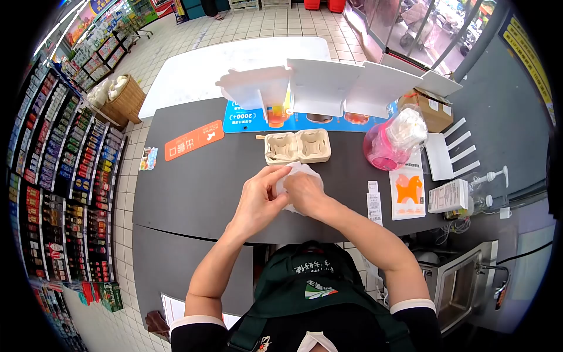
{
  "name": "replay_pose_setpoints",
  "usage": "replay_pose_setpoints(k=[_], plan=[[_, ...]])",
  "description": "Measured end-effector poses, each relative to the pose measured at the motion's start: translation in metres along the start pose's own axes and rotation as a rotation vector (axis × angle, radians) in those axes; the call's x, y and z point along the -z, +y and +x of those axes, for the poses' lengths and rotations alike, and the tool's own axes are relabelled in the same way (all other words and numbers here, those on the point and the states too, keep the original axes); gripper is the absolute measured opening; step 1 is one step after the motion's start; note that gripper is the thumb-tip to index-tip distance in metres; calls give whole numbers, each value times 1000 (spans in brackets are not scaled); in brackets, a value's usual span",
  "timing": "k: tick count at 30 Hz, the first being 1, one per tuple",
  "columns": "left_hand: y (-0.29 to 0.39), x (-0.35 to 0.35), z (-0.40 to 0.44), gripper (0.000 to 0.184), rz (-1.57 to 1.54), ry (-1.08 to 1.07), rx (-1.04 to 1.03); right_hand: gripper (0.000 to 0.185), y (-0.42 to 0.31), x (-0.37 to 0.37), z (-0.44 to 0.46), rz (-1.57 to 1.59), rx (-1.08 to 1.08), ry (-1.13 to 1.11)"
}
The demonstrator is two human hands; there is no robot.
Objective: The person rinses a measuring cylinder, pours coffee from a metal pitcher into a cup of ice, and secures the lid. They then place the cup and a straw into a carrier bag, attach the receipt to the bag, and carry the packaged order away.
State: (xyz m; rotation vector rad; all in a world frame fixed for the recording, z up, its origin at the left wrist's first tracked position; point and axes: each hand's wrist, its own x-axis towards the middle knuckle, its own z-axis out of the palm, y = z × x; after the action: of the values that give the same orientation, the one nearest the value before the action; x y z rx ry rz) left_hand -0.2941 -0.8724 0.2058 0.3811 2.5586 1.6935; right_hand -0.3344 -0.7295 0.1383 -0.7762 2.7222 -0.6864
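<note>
Both my hands are together over the dark counter, at a thin white crumpled piece [302, 171] that could be paper or a bag. My left hand [261, 196] curls around its left side with thumb and fingers bent. Pressed into its middle is my right hand [306, 192], closed, with the fingertips hidden. Just beyond my hands sits a beige moulded-pulp cup carrier [297, 146]; its wells hold no cups. A small stick-like tip [260, 137] shows by the carrier's left corner.
White upright panels [325, 88] stand behind a blue printed mat [252, 121]. An orange sign [193, 141] lies left. On the right are a pink container [384, 149], receipts [374, 205], a bag with an orange horse [409, 190], a pump bottle [489, 179] and a sink [463, 287].
</note>
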Motion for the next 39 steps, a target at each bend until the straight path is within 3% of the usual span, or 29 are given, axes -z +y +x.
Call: replay_pose_setpoints(k=[3,5,8,10,13,15,17,23,25,27,29,31,35,39], plan=[[2,4,2,46,40,5,-8,26,-5,32,-9,-119,47,38],[4,9,3,45,59,16,-7,32,-15,87,-21,-236,91,-265],[13,17,9,36,168,1,-42,28,-15,131,-42,-112,67,-387],[13,22,15,31,220,-22,-45,19,-12,144,-54,-535,295,-189],[15,32,19,22,282,-39,-41,14,7,143,-57,-553,322,-6],[20,36,21,18,290,-28,-31,19,10,143,-64,-432,279,50],[25,38,24,19,302,-62,-39,18,7,139,-69,-202,372,289],[33,30,38,29,522,-129,-398,21,22,123,-70,-267,267,235],[33,31,43,28,537,-135,-393,19,25,118,-75,-303,249,255],[30,39,52,19,553,-415,-65,18,31,114,-81,-333,225,272],[14,39,57,11,516,-405,-86,9,38,114,-82,-269,251,203],[11,40,56,8,426,-243,1,9,40,120,-86,-242,253,180],[19,40,55,8,425,-210,29,12,40,123,-83,-173,278,85],[10,38,52,6,201,-144,158,16,41,117,-78,-56,312,195]])
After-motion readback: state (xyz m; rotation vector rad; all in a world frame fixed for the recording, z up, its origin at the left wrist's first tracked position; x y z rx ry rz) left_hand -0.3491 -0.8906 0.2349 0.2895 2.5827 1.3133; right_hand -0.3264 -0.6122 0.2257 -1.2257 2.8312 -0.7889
